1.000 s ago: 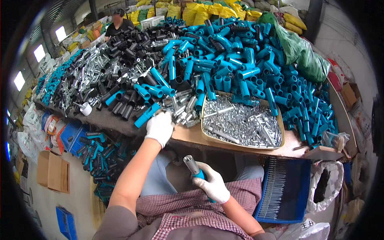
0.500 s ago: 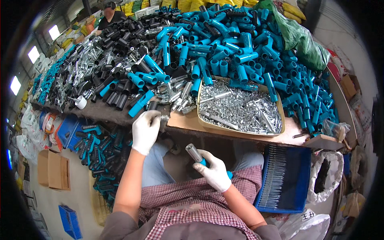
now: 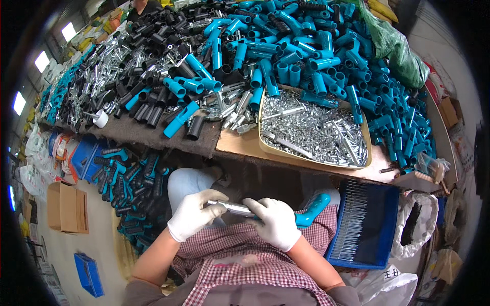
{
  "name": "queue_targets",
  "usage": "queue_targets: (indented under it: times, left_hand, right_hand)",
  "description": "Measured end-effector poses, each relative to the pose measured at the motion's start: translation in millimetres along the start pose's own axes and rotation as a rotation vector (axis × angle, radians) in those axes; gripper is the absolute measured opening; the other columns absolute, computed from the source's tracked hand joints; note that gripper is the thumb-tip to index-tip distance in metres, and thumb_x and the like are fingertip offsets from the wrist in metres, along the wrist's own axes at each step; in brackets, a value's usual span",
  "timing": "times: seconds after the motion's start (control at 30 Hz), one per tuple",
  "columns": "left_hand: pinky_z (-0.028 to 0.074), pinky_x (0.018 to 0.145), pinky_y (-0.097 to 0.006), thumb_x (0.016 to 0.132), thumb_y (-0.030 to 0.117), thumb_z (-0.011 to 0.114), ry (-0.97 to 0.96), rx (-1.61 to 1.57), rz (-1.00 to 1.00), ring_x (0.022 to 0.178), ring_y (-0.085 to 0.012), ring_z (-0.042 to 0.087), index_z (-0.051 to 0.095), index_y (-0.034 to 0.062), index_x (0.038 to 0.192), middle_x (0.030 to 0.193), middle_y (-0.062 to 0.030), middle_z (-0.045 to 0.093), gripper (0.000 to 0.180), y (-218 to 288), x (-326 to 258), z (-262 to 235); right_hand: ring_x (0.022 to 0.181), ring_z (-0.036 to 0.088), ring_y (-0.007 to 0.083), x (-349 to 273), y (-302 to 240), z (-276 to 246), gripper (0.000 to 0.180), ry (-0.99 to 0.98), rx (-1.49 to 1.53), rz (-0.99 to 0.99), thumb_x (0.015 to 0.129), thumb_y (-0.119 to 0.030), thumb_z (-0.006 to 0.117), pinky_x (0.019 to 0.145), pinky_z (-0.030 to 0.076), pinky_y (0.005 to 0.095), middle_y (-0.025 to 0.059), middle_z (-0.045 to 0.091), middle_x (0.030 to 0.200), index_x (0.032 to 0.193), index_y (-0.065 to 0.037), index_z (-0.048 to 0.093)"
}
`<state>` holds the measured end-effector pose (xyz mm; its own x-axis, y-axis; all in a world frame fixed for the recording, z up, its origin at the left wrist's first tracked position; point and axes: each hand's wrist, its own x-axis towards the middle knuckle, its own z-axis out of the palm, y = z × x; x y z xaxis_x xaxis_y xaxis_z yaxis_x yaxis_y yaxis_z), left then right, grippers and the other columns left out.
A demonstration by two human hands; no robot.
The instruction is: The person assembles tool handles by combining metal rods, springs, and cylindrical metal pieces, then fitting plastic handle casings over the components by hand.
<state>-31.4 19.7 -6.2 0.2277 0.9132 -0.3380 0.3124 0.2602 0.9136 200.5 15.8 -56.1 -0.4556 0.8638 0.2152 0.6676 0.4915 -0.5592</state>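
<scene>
Above my lap, my right hand [image 3: 275, 224], in a white glove, is closed round a teal angled handle [image 3: 314, 210] that sticks out to its right. A shiny metal tube [image 3: 237, 209] comes out of the handle's other end and points left. At the tube's left end my left hand [image 3: 195, 217], also gloved, pinches a small silver metal piece [image 3: 217, 203]. Whether that piece sits inside the tube or only against it is hard to tell.
A shallow tray [image 3: 263, 143] of small metal parts stands on the bench. Heaps of teal handles [image 3: 326, 64] and black sleeves [image 3: 153, 112] lie behind. To my right is a blue crate [image 3: 375, 229] of metal rods; finished-looking black-and-teal handles [image 3: 130, 188] are piled at left.
My left hand has come back from the bench edge to the tube, bringing a small metal piece. My right hand has turned the handle so the tube lies nearly level.
</scene>
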Motion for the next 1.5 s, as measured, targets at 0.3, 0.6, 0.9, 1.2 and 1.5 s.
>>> queue_targets:
  times: [0.3,0.6,0.9,1.2,1.5]
  left_hand:
    - [0.052,0.077,-0.037,0.074,-0.001,0.068,-0.122,0.475,0.944,0.09,-0.0338,0.062,0.067,0.0074,0.101,0.101,-0.0136,0.065,0.028,-1.2,0.0,-1.0]
    - [0.053,0.076,-0.034,0.071,0.004,0.075,-0.102,0.44,0.724,0.086,-0.0308,0.065,0.065,0.0007,0.11,0.096,-0.0125,0.066,0.04,-5.0,-4.0,-4.2]
    - [0.044,0.057,-0.021,0.096,0.019,0.063,-0.057,-0.163,-0.102,0.067,-0.0054,0.058,0.064,-0.0017,0.103,0.074,-0.0031,0.062,0.022,-9.0,-3.5,9.6]
    - [0.053,0.069,-0.032,0.085,0.012,0.07,0.03,0.365,0.5,0.082,-0.023,0.071,0.063,0.0006,0.099,0.092,-0.014,0.069,0.02,-7.7,-12.3,14.3]
    - [0.051,0.066,-0.029,0.087,0.009,0.067,-0.028,0.307,0.6,0.075,-0.0182,0.065,0.065,0.0026,0.101,0.093,-0.0129,0.066,0.016,-9.3,-7.3,9.5]
  right_hand:
    - [0.081,0.067,0.0338,-6.7,7.5,-18.7,0.038,-0.233,0.423,0.042,0.085,-0.04,0.067,0.071,0.053,0.0425,0.0139,0.068,0.09,0.111,-0.012,0.066]
    - [0.077,0.067,0.0323,-7.1,1.8,-21.6,0.037,-0.151,0.299,0.015,0.082,-0.038,0.07,0.068,0.053,0.0418,0.0124,0.067,0.085,0.11,-0.013,0.066]
    - [0.069,0.067,0.0282,-5.0,-10.5,-20.0,0.04,-0.061,-0.194,-0.035,0.077,-0.032,0.074,0.063,0.053,0.041,0.0103,0.064,0.077,0.111,-0.012,0.065]
    - [0.076,0.068,0.0336,-5.0,0.4,-28.0,0.042,-0.191,0.343,-0.026,0.077,-0.035,0.075,0.068,0.054,0.0412,0.0132,0.069,0.086,0.11,-0.01,0.069]
    - [0.079,0.069,0.0318,0.2,13.1,-36.9,0.04,-0.426,0.587,0.068,0.081,-0.033,0.074,0.072,0.054,0.0383,0.0167,0.071,0.089,0.112,-0.008,0.069]
